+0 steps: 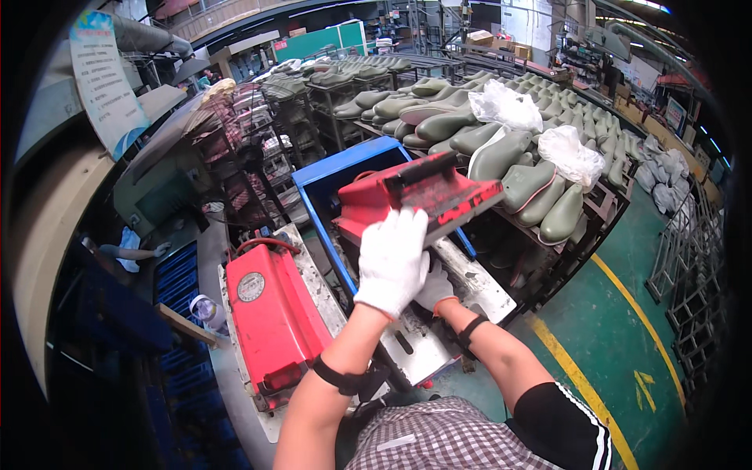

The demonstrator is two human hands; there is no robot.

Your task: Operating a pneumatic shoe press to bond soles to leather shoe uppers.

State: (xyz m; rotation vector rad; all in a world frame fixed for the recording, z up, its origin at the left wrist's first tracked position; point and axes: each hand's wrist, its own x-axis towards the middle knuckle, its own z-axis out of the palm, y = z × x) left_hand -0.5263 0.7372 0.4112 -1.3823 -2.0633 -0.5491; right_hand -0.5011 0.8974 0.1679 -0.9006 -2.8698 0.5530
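My left hand [392, 265], in a white glove, is against the near side of a red metal machine cover [368, 205]. Its fingers bend over the lower edge of the cover, which stands tilted up and has scuffed, blackened faces. Behind my left wrist, my right hand [435, 290], also gloved in white, reaches low under the cover; most of its fingers are hidden. Below both hands lies a white, dirt-stained metal plate [411, 356] with a dark slot. A blue box frame [313, 215] stands around the far side of the cover.
On the left, a second red cover [278, 321] lies lowered on its base. Grey-green shoe lasts [493, 153] crowd a rack at right, with crumpled white plastic bags [505, 106] on top. Yellow lines cross the green floor [595, 329]. Another person's arm [129, 252] shows at far left.
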